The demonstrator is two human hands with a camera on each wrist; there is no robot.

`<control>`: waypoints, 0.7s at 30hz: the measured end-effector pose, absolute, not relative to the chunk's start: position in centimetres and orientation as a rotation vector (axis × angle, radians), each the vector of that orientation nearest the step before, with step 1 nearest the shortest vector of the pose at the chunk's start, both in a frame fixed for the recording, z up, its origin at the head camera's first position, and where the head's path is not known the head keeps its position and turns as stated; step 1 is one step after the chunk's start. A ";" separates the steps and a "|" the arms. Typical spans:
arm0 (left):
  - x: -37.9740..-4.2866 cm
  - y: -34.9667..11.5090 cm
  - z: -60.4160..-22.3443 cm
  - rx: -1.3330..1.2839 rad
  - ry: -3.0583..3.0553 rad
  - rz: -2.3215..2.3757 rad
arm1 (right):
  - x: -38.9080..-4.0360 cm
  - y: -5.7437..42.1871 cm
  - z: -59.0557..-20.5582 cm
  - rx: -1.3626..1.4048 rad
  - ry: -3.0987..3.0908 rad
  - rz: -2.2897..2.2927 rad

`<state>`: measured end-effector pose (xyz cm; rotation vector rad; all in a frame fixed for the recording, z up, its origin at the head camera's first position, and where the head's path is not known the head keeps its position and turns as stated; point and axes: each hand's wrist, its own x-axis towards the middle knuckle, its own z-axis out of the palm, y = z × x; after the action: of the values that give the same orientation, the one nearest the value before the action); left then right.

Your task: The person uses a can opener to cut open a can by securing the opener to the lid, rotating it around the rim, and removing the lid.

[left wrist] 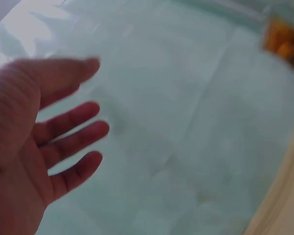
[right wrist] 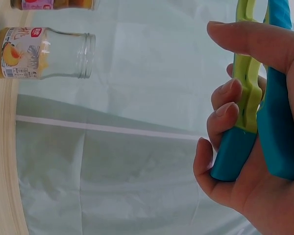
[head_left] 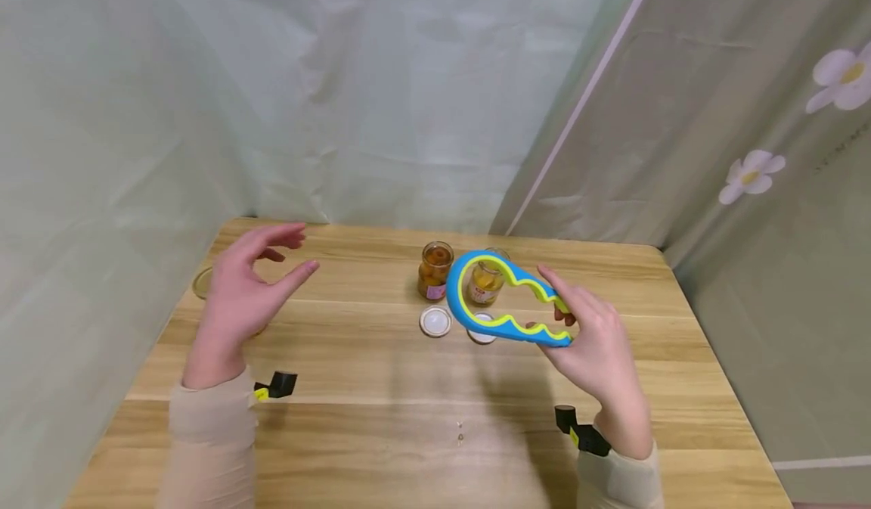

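Note:
My right hand (head_left: 599, 342) grips the handle ends of a blue and yellow-green jar opener (head_left: 454, 297), raised above the table. In the right wrist view, the fingers curl round one handle (right wrist: 247, 93) and the thumb lies across the other side. Raised over the table's left side, my left hand (head_left: 238, 290) has its thumb spread from loosely bent fingers and holds nothing. Behind the opener's loop stands a lidless glass jar with a peach label (right wrist: 20, 53). Beside it is another open jar (head_left: 435, 271) of dark orange fruit.
Two white-lined lids lie in front of the jars: one lid (head_left: 435, 321) in full view, the other (head_left: 483, 317) partly covered by the opener. A gold round lid (head_left: 202, 283) shows behind my left hand. Curtains (head_left: 381, 116) hang round the wooden table (head_left: 381, 448).

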<state>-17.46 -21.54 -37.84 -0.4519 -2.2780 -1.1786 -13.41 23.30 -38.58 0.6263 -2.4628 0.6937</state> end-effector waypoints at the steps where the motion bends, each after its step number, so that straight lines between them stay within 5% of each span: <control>1: -17.1 -22.2 -37.4 -0.456 -2.257 -1.179 | -13.4 23.3 -38.6 0.627 -2.462 0.697; 11: -16.4 -29.8 -38.6 -0.235 -2.298 -1.301 | -13.6 23.2 -38.4 0.624 -2.484 0.699; 21: -18.2 -33.9 -43.8 -0.410 -2.570 -1.531 | -14.1 22.9 -38.8 0.639 -2.457 0.694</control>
<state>-18.20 -33.94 -43.80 -0.4097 -2.5701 -1.5306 -14.06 22.92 -38.75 0.6390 -2.4570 0.6935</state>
